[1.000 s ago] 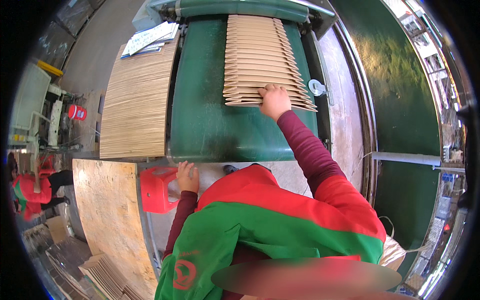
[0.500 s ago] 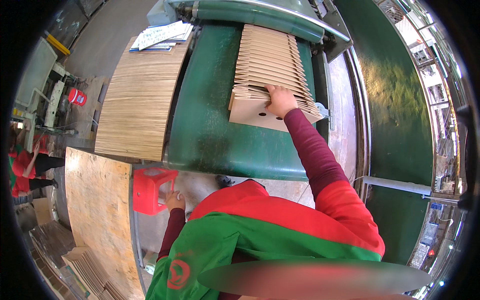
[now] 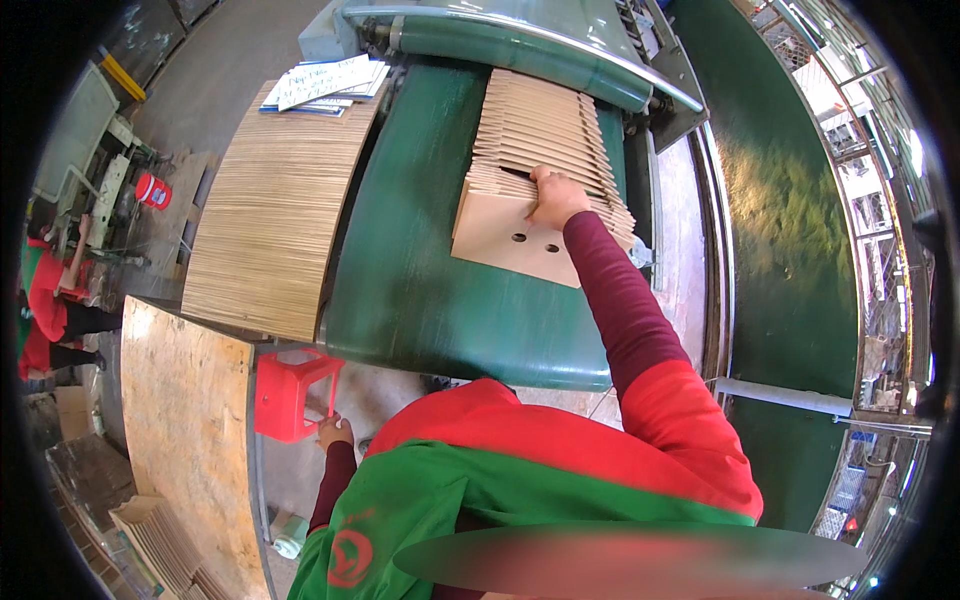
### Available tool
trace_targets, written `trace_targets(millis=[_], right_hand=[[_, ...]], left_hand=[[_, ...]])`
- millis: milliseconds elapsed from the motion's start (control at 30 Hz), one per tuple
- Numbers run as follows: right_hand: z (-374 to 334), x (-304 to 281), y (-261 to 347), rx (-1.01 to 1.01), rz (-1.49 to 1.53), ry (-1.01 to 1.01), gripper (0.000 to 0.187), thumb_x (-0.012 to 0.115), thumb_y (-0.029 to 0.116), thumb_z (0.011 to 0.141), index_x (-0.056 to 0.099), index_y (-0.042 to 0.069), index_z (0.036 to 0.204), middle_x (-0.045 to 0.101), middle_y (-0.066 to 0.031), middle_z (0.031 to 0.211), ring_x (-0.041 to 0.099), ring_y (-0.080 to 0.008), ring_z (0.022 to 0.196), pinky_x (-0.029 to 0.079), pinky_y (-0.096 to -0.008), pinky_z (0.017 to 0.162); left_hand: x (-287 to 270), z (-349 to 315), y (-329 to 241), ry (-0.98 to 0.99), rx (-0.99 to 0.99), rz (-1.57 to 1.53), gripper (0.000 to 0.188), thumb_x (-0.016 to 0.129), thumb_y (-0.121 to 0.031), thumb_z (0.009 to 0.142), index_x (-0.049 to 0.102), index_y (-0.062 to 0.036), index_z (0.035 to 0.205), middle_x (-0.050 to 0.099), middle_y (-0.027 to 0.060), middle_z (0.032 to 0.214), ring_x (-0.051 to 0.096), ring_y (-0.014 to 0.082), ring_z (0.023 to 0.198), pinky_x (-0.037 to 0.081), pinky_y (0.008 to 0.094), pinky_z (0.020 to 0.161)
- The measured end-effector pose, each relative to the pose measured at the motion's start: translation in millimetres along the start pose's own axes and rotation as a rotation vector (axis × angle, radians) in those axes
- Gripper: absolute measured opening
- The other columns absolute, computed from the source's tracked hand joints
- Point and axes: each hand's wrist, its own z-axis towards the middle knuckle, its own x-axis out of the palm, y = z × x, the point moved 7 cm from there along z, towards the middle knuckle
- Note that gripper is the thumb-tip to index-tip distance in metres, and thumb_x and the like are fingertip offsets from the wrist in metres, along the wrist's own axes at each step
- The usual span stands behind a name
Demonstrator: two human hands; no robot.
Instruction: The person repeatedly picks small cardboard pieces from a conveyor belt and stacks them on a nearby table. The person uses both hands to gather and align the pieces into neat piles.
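From here, the left grip (image 3: 335, 432) hangs beside a red stool (image 3: 280, 402), its closure unclear; to its right, the right grip (image 3: 558, 198) pinches cardboard sheets (image 3: 488, 217) beneath it on the green belt (image 3: 400, 250), apparently bunching them, which calls for keeping edges together.

Right hand (image 3: 560, 203) depth in cardboard row (image 3: 535, 125): can't tell. Left hand (image 3: 335, 433) contact with red stool (image 3: 283, 402) unclear. Far edge of conveyor belt (image 3: 420, 280) hidden behind green roller (image 3: 520, 58). Co-worker (image 3: 47, 300) cropped at left.

handwriting (image 3: 318, 84) marks a white sheet (image 3: 340, 76), a red emblem (image 3: 350, 557) the red-and-green garment (image 3: 410, 480).
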Motion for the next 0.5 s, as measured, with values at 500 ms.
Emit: trace_targets(millis=[500], right_hand=[[32, -24, 3, -0.134, -0.165, -0.184, 0.096, 0.089, 0.033, 0.048, 0.045, 0.010, 0.130, 0.057, -0.0152, 0.125, 0.052, -0.0313, 0.122, 0.032, -0.0483, 0.108]], left_hand=[[-15, -9, -22, -0.029, 0.004, 0.029, 0.032, 0.062, -0.030, 0.082, 0.070, -0.0168, 0.109, 0.054, 0.0068, 0.135, 0.037, 0.0318, 0.137, 0.023, 0.0682, 0.107]])
